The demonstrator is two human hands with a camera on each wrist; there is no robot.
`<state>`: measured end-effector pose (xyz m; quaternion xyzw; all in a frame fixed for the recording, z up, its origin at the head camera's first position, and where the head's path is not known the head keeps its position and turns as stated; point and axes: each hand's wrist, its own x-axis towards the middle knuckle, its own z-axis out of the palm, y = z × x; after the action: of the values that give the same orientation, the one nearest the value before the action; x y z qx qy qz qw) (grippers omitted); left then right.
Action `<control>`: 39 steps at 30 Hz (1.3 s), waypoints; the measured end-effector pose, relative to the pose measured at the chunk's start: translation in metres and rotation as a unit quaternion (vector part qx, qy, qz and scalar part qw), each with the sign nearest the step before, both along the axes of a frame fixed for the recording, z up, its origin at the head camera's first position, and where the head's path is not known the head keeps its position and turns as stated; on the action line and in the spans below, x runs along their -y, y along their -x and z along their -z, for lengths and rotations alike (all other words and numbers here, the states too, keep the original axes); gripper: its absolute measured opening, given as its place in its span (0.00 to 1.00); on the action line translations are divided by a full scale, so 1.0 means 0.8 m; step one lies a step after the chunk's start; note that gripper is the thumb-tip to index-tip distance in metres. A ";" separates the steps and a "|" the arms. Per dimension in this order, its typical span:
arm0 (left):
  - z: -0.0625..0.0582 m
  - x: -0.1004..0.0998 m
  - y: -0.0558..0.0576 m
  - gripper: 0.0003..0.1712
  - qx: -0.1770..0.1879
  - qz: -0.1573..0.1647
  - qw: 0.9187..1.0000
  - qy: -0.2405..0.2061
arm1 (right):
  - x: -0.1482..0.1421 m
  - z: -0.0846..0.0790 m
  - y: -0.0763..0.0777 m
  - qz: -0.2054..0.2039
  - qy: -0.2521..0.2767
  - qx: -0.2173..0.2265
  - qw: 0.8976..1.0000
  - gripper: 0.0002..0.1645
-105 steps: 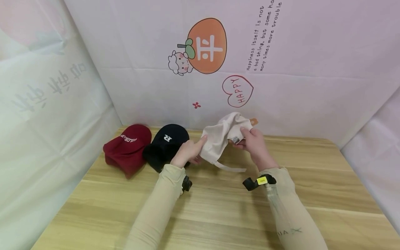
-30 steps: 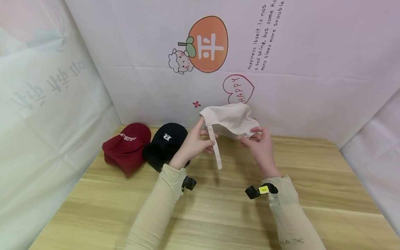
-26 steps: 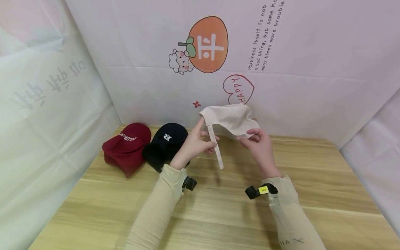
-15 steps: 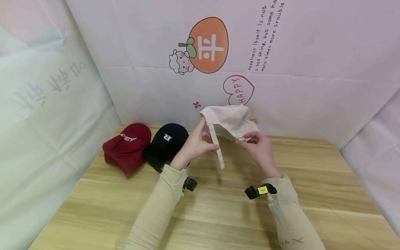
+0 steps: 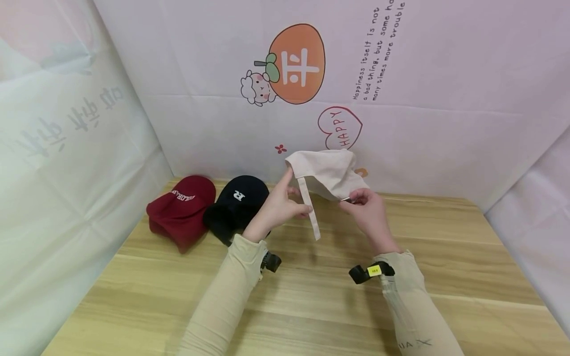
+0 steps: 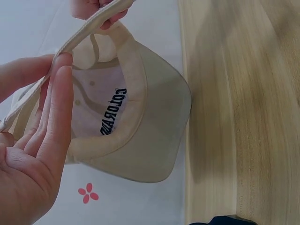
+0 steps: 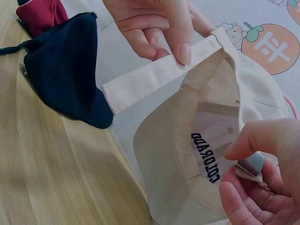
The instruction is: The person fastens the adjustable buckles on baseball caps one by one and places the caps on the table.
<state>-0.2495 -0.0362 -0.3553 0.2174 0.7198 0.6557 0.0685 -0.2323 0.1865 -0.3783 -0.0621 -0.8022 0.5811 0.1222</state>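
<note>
A cream baseball cap [image 5: 327, 168] is held up above the table's back edge, its inside and brim [image 6: 164, 112] showing in the left wrist view. My left hand [image 5: 278, 202] pinches the cap's loose back strap [image 7: 145, 82] between thumb and fingers, and the strap's free end points down in the head view. At the cap's other back edge, my right hand [image 5: 367, 210] grips the metal buckle [image 7: 251, 164] with thumb and fingers. Dark letters [image 6: 114, 110] show through inside the crown.
A black cap [image 5: 240, 202] with a white R and a dark red cap [image 5: 182, 210] sit side by side at the table's back left. The wooden table [image 5: 303, 306] meets a printed white cloth wall [image 5: 200, 133] behind.
Since 3.5 seconds ago the cap has been lifted and turned, and my left hand has moved from its fabric to the strap. Lately my right fingers have shifted slightly around the buckle.
</note>
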 end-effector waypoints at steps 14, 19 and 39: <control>-0.033 0.003 -0.022 0.62 0.005 0.010 1.000 0.018 | -0.001 -0.004 -0.003 -0.013 0.047 -0.035 0.998 0.13; -0.035 0.003 -0.026 0.62 0.001 0.000 1.000 0.018 | -0.001 -0.003 -0.001 -0.013 0.013 -0.048 0.999 0.19; -0.033 0.001 -0.023 0.39 -0.077 0.007 0.997 -0.002 | 0.005 -0.009 -0.002 -0.003 -0.083 -0.101 0.991 0.15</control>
<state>-0.2311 -0.0369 -0.3286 0.2722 0.7199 0.6383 0.0171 -0.2309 0.1824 -0.3708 0.0102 -0.8312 0.5165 0.2055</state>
